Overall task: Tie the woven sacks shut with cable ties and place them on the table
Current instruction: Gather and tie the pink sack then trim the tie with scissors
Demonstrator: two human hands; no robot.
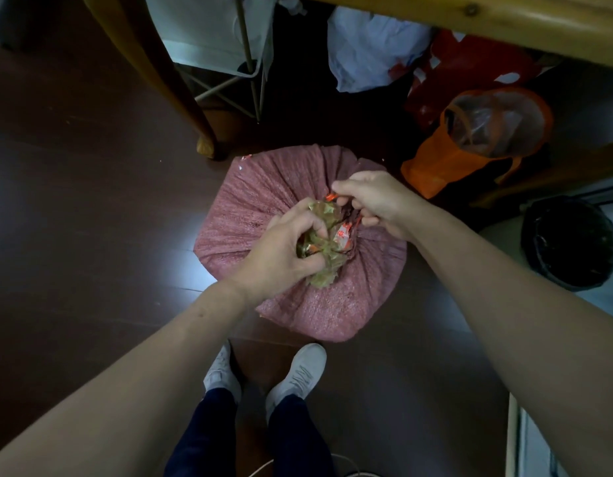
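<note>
Left hand (284, 247) clenched round the gathered sack mouth (324, 266), right hand (379, 201) pinching an orange strip (330, 197), perhaps a cable tie.

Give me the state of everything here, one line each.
Woven sack: on the floor, mouth gathered.
Left hand: grips the gathered mouth.
Right hand: pinches a red strip at the neck.
Orange bin: lined with clear plastic.
Black bin: lined with a dark bag.
</note>
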